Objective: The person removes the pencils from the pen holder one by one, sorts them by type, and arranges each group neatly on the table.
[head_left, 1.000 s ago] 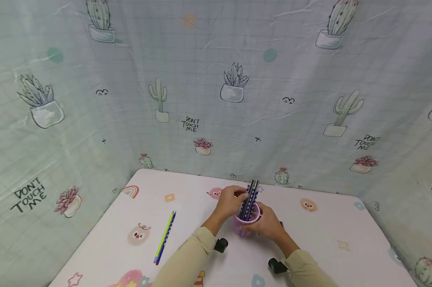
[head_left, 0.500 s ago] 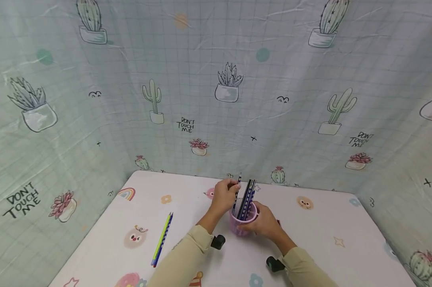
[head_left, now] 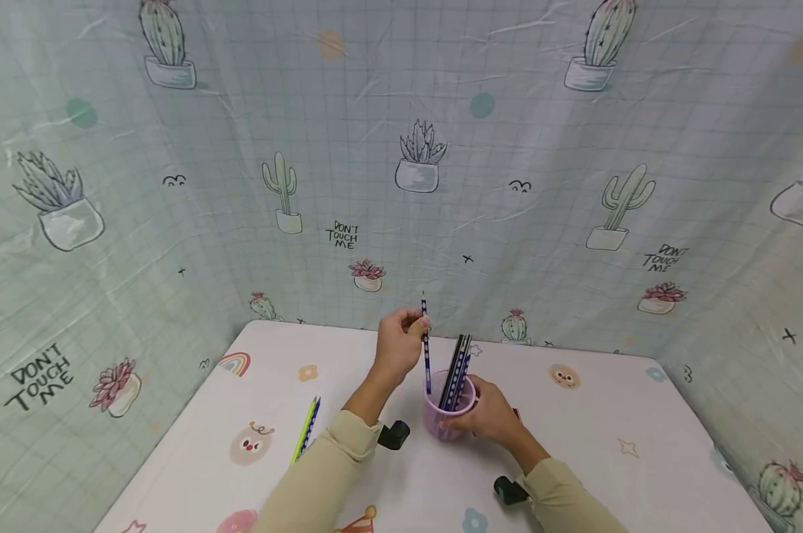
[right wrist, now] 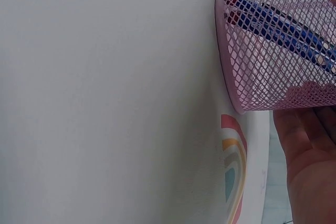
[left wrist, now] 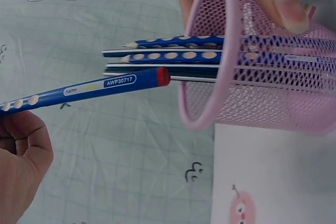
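Head view faced forward and down from well above the table (head_left: 607, 414); both wrist views, turned sideways, shared the cup (left wrist: 252, 111) close up.

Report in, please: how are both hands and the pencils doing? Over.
Right hand grips pink mesh cup, pencils inside. Left hand pinches blue pencil, apparently clear of the cup. Nothing visibly in the way.

blue pencil (left wrist: 97, 87) with pale dots, nearly upright, red end just outside pink mesh cup (head_left: 444, 428), cup standing on bench (head_left: 561, 444), more pencils (left wrist: 173, 56) leaning inside
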Demonstrator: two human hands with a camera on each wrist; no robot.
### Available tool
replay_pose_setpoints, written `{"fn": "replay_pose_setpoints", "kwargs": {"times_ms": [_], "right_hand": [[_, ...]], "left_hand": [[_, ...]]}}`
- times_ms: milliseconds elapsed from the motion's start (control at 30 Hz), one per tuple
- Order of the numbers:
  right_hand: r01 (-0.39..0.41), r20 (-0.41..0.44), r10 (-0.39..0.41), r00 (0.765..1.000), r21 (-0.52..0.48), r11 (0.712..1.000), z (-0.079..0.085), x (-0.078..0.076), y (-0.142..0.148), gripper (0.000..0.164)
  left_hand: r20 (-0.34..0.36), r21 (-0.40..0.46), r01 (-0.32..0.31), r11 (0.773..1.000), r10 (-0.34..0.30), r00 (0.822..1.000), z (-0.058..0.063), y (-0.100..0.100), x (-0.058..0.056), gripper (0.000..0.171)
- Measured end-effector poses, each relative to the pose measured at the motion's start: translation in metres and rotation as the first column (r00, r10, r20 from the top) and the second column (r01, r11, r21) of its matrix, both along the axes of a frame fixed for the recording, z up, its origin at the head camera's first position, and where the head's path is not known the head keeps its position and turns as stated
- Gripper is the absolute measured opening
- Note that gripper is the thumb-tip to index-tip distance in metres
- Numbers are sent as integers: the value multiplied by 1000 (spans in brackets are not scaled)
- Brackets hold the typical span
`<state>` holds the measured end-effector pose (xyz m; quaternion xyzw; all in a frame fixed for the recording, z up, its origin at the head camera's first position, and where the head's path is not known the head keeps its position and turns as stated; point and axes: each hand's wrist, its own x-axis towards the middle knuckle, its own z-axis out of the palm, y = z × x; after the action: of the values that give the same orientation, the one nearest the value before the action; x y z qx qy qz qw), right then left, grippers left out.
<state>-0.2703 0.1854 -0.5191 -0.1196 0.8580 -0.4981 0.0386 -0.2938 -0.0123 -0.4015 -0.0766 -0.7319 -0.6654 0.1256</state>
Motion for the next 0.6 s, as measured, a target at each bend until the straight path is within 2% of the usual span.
{"fn": "replay_pose_setpoints", "kwargs": {"times_ms": [167, 267, 400, 600], "right_hand": [[11, -2, -11, 1000, 9, 1000, 0, 0, 1, 82], [12, -4, -12, 1000, 12, 1000, 1, 0, 1, 82], [15, -3, -15, 1000, 15, 1000, 1, 1, 0, 83], [26, 11, -27, 1000, 11, 1000, -1, 1, 0, 86]], "left_hand": [[33, 23, 7, 1000, -8, 999, 8, -11, 5, 16], [58, 22, 11, 1000, -12, 998, 9, -19, 9, 16], [103, 7, 16, 1000, -16, 995, 5, -32, 14, 15], [150, -72, 2, 997, 9, 989, -5, -55, 22, 14]]}}
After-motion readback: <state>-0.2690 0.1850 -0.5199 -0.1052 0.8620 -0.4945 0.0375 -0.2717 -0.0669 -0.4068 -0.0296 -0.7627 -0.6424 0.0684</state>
